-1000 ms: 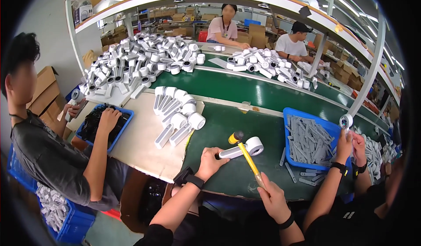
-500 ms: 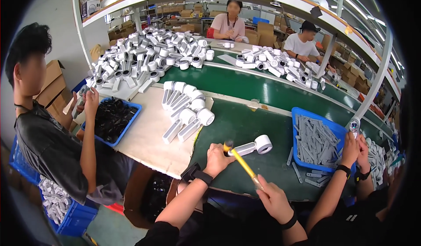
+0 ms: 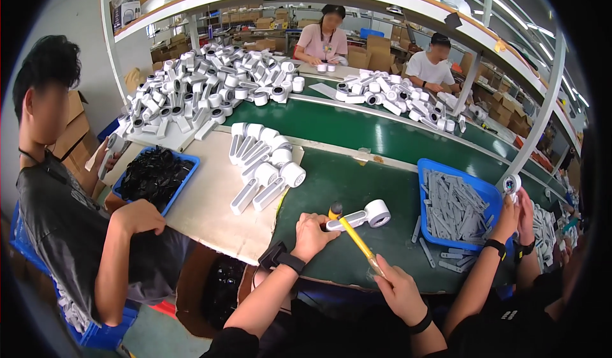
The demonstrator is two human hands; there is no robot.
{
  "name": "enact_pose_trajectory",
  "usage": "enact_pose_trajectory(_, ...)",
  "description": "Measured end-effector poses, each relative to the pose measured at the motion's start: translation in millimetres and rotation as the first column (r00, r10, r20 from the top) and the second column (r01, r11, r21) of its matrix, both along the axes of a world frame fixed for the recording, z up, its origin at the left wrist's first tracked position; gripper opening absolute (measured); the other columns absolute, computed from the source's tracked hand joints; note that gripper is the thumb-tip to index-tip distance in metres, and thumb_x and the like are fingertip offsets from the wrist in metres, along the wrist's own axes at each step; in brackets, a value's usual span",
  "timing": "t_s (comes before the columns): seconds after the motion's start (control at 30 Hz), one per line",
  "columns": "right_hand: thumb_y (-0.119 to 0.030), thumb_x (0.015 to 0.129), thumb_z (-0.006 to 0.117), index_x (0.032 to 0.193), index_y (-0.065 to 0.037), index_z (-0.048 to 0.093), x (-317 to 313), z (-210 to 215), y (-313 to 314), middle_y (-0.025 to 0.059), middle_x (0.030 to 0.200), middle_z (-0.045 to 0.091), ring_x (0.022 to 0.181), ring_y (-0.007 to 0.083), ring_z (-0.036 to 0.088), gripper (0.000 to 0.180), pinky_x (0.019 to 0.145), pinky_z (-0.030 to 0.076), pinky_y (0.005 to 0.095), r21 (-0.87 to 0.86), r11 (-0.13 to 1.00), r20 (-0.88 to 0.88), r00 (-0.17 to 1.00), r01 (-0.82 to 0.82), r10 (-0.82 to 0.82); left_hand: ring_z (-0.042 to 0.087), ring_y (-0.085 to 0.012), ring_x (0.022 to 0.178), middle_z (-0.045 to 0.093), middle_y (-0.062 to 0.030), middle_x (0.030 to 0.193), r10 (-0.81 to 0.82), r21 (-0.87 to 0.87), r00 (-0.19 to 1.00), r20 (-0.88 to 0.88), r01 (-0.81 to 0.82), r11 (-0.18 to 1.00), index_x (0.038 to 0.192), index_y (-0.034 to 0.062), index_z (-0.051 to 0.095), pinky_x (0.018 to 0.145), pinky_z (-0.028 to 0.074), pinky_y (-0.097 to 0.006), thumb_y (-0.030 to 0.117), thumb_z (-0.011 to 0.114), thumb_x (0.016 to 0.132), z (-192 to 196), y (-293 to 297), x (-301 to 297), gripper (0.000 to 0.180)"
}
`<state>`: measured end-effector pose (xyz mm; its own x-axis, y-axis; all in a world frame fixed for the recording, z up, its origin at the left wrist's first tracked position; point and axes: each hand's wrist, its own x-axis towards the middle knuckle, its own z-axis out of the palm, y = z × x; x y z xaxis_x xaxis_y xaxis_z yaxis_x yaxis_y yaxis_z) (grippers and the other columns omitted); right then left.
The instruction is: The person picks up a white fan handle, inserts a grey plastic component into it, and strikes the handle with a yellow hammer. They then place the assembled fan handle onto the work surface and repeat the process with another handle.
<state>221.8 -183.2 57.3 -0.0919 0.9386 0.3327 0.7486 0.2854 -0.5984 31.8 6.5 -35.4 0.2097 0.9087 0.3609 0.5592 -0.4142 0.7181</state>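
On the green mat (image 3: 319,167), a white handheld fan (image 3: 377,213) with a round head and a grey strip along its handle lies on its side. My left hand (image 3: 311,238) is closed around the end of its handle, pinning it to the mat. My right hand (image 3: 400,292) grips a hammer (image 3: 361,243) by its yellow shaft. The hammer's dark head hovers at or just over the fan's handle, close to my left fingers; whether it touches I cannot tell.
Several similar fans (image 3: 268,160) lie on cardboard to the left, near a blue tray of black parts (image 3: 156,176). Right of me stands a blue tray (image 3: 503,200) of grey strips, with loose strips beside it. Co-workers sit on both sides; a green conveyor (image 3: 287,119) runs behind.
The hammer and my hands hold nearly the same place over the fan. The co-worker at left has lowered one hand to the tray's near side. My view has shifted slightly.
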Motion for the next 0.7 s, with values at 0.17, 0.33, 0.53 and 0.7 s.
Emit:
enact_pose_trajectory(0.17,-0.005,0.090,0.064,0.138,-0.003,0.052,6.3,-13.3,6.0,0.0169,0.082,0.059,0.072,0.0317,0.060,0.049,0.066,0.048,0.0372,-0.010,1.000,0.056,0.998,-0.005,0.006,0.055,-0.0280,0.093,0.065,-0.0064,0.082,-0.001,0.036,1.000,0.003,0.001,0.999,0.091,0.0114,0.077,0.085,0.044,-0.040,0.027,0.085,0.066,1.5,7.5,2.7,0.031)
enact_pose_trajectory(0.33,-0.005,0.090,0.064,0.136,-0.002,0.054,6.8,-10.7,-5.0,0.0166,0.081,0.059,0.071,0.0308,0.060,0.048,0.067,0.048,0.0370,0.022,1.000,-0.026,0.999,0.021,-0.021,0.055,-0.0281,0.094,0.067,-0.0071,0.085,-0.020,-0.007,1.000,0.025,0.020,1.000,0.094,0.0118,0.077,0.086,0.044,-0.040,0.027,0.085,0.066,0.7,3.4,3.3,0.032)
enact_pose_trajectory(0.53,-0.004,0.090,0.064,0.136,-0.001,0.053,8.8,-17.4,-8.0,0.0162,0.079,0.057,0.070,0.0298,0.059,0.048,0.066,0.047,0.0359,0.014,0.999,-0.056,0.997,0.047,-0.046,0.056,-0.0279,0.093,0.068,-0.0067,0.086,-0.002,0.016,1.000,0.002,0.002,1.000,0.092,0.0109,0.077,0.086,0.045,-0.040,0.027,0.085,0.066,4.9,0.0,2.4,0.032)
enact_pose_trajectory(0.7,-0.004,0.090,0.064,0.137,-0.001,0.053,8.2,-23.7,3.0,0.0148,0.078,0.056,0.068,0.0282,0.058,0.048,0.065,0.047,0.0346,0.018,1.000,-0.001,1.000,-0.009,0.009,0.056,-0.0291,0.093,0.067,-0.0080,0.085,0.004,0.043,1.000,-0.006,-0.004,0.999,0.094,0.0084,0.076,0.086,0.045,-0.040,0.027,0.085,0.066,-0.7,1.1,0.3,0.034)
